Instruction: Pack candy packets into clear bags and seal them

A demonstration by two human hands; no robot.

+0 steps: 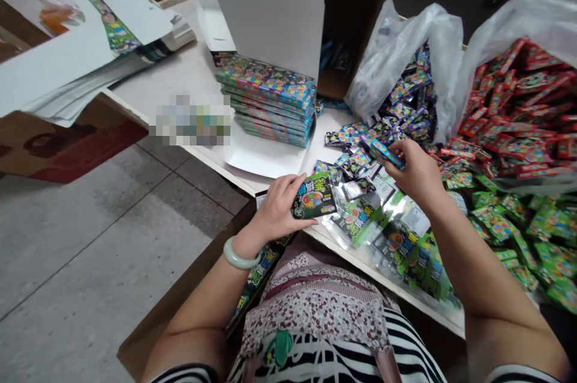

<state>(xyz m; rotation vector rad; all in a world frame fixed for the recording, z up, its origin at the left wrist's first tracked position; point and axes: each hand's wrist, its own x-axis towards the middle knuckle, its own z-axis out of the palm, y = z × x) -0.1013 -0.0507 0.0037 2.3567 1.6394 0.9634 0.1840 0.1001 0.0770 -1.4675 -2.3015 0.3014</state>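
The left grip (280, 205) grasped a black-and-green packet (315, 196) near the front edge of the bench (148, 79), while the right grip (418, 169) pinched a small blue packet (383, 152) just above loose purple packets (338, 138); red packets (518, 109) and green packets (552, 223) lay heaped farther right
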